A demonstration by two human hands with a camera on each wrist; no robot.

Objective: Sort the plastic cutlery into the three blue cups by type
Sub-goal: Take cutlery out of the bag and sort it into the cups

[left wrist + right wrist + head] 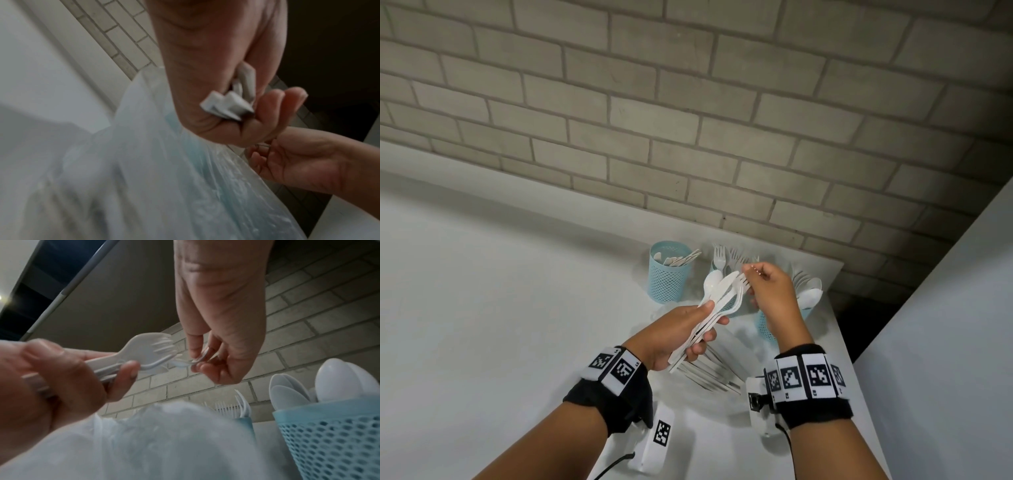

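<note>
Plastic cutlery (pixel 717 301) — mixed bundle of forks, a spoon and a knife, gripped by the handles in the left hand (pixel 674 330), above the white table (pixel 517 308) just before the three blue mesh cups (pixel 669 274). Right hand (pixel 770 291) pinched on one fork tip (pixel 180 364). Likely risk: neighbours dragged out and dropped — tines interlocked, fan loosely held. Also possible: piece dropped into the wrong cup.

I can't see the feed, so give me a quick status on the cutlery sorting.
Left hand grips mixed cutlery bundle. Right hand pinches a fork tip from it. Three blue cups part filled. Plastic bag below, nothing blocking.
</note>
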